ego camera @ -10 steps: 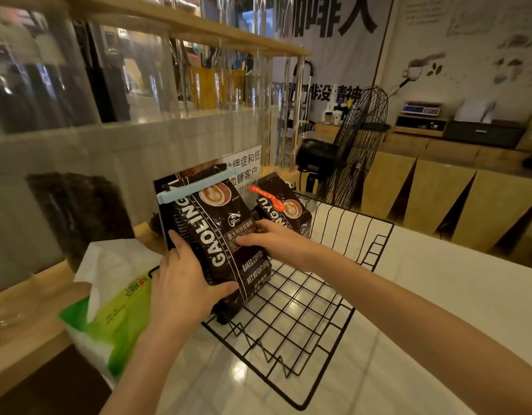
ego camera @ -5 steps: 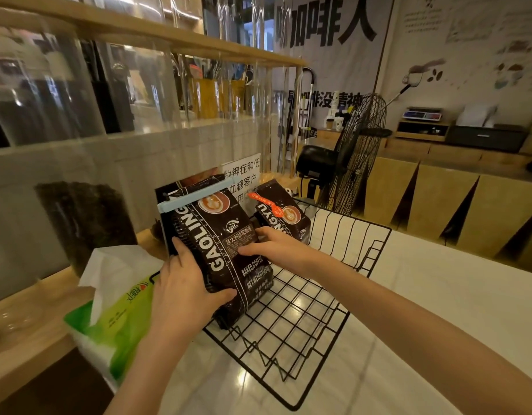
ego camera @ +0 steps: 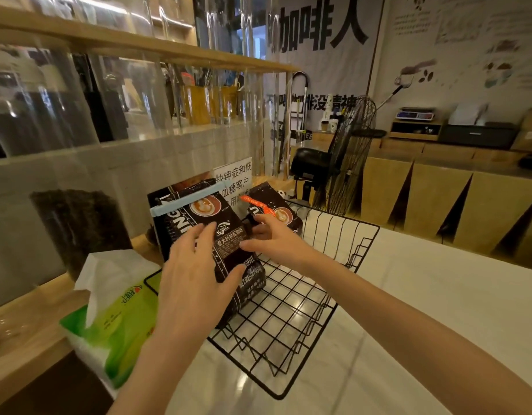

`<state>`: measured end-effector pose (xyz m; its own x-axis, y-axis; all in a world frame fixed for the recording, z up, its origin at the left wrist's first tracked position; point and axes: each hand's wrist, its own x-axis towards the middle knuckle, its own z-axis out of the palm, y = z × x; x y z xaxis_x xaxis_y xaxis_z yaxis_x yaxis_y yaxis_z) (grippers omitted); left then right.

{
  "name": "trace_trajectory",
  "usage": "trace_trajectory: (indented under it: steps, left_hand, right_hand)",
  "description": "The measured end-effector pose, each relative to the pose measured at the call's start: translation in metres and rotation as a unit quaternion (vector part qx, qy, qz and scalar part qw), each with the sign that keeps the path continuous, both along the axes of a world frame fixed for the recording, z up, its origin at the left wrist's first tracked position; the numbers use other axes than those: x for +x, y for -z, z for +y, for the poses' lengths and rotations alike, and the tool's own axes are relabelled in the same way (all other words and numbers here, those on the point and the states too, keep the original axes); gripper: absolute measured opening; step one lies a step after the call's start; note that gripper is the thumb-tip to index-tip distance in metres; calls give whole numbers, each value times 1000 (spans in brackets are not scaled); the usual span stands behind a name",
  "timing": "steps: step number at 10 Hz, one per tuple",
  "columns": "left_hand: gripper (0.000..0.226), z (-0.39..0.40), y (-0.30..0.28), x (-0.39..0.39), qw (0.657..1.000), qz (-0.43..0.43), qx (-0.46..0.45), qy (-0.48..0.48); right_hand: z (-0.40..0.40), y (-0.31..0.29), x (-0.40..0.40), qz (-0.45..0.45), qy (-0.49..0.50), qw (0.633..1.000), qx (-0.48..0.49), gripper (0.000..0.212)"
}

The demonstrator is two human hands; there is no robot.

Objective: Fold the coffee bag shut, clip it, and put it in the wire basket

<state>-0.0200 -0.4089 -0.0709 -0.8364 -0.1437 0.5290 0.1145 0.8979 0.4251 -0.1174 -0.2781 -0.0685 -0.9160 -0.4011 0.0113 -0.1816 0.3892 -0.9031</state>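
Standing upright in the wire basket [ego camera: 342, 265], the clipped coffee bag [ego camera: 226, 244] sits between my hands: left hand [ego camera: 196, 283] nearer, right hand [ego camera: 276, 241], both spread, gripping nothing.

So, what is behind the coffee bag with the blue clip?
Behind the coffee bag stands a second dark bag with an orange clip. Its lower part is hidden by the right hand.

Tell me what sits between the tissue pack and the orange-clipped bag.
Head view: the blue-clipped coffee bag standing in the wire basket, with both hands on it.
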Motion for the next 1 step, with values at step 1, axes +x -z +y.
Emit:
trace_trajectory:
  steps: [1]
  left_hand:
    - [63,20,-8,0,995,1,14,100]
  right_hand:
    - [22,-11,15,62,47,995,-60,61]
